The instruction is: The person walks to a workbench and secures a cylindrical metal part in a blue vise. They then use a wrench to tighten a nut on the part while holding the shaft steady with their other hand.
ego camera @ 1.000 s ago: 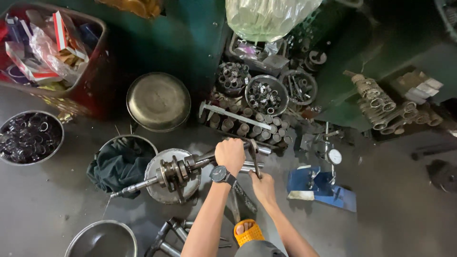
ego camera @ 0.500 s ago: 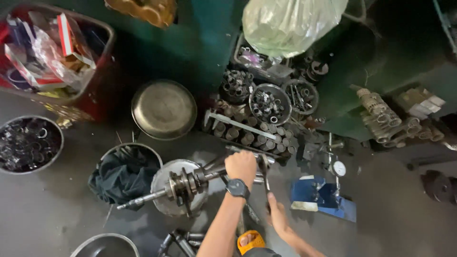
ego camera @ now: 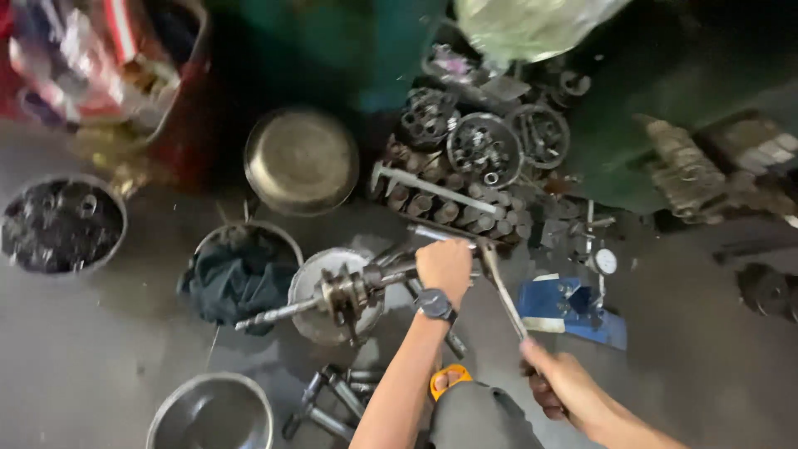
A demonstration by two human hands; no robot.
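We see the left hand [ego camera: 445, 266] clenched around one end of a crankshaft [ego camera: 345, 293] lying across a metal bowl [ego camera: 309, 283]; the right hand [ego camera: 561, 384] grips a long wrench [ego camera: 501, 289]. A dark rag [ego camera: 234, 278] fills the bowl just beside.

I've got a greasy steel crankshaft [ego camera: 332, 295] lying tilted across a round tin at frame centre, and a long metal bar [ego camera: 501, 287] slanting toward lower right.
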